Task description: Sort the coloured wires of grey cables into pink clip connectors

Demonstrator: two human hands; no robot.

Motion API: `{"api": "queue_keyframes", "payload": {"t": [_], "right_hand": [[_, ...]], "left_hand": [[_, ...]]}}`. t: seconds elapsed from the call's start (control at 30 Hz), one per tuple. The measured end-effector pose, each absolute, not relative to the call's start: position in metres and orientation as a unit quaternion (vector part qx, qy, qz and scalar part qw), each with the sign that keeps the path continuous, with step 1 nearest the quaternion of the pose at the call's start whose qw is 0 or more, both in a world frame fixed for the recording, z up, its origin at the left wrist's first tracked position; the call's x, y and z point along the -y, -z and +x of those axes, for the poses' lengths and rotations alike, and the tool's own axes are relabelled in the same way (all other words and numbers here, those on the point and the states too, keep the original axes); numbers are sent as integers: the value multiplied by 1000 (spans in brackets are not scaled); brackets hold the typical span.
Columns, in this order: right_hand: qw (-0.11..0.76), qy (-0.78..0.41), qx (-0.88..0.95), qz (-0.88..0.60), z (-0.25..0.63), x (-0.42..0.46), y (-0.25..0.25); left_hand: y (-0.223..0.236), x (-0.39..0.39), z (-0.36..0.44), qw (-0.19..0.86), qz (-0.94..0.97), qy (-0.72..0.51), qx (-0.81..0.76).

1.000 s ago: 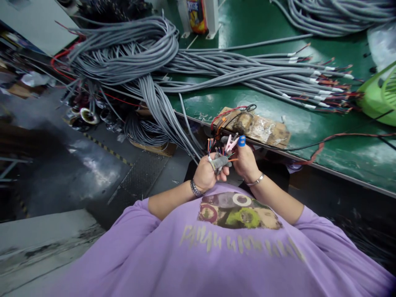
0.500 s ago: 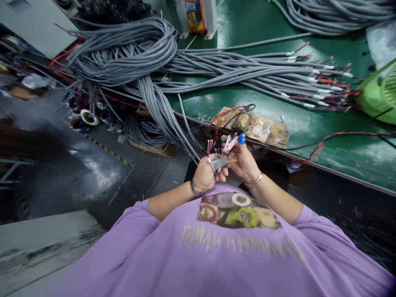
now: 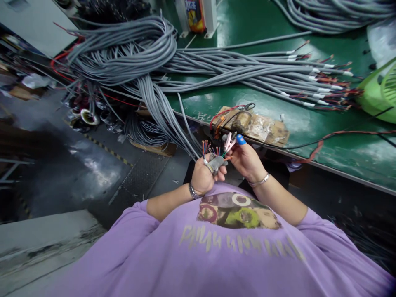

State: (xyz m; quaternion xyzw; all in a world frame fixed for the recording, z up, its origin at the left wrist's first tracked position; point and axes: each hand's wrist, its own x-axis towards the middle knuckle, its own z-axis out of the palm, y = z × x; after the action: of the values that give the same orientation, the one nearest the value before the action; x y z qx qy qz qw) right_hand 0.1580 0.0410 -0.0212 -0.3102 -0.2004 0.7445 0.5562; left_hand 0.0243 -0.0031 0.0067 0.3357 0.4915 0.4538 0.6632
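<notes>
My left hand (image 3: 202, 175) is closed around a grey, sleeve-like connector piece (image 3: 215, 163) in front of my chest. Thin coloured wires (image 3: 205, 147) with bare-looking tips stick up beside the thumb, and more fan out from the far end of the piece. Close by on the right, my right hand (image 3: 247, 161) has its fingers drawn together, with a blue cover (image 3: 241, 140) on one fingertip. A pink clip-like thing (image 3: 229, 142) shows at those fingertips; whether they grip it or a wire is hidden.
Grey cables (image 3: 123, 53) lie coiled on the green table (image 3: 346, 144), their stripped ends by a green basket (image 3: 379, 93). A worn wooden block (image 3: 260, 130) with leads sits at the table edge. Cables hang over that edge toward a coil (image 3: 145, 132) below.
My left hand and the grey piece have shifted slightly left. My right wrist has moved a little right and down, opening more space between the hands. The pink clip-like thing has tilted slightly.
</notes>
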Motion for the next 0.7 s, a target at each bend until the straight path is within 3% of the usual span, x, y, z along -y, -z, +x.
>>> {"api": "queue_keyframes", "payload": {"t": [0.27, 0.7], "right_hand": [[509, -797, 153, -288, 151, -47, 27], [526, -792, 135, -279, 151, -44, 29]], "left_hand": [[-9, 0, 29, 664, 334, -456, -490], [-3, 4, 24, 664, 336, -449, -494]]}}
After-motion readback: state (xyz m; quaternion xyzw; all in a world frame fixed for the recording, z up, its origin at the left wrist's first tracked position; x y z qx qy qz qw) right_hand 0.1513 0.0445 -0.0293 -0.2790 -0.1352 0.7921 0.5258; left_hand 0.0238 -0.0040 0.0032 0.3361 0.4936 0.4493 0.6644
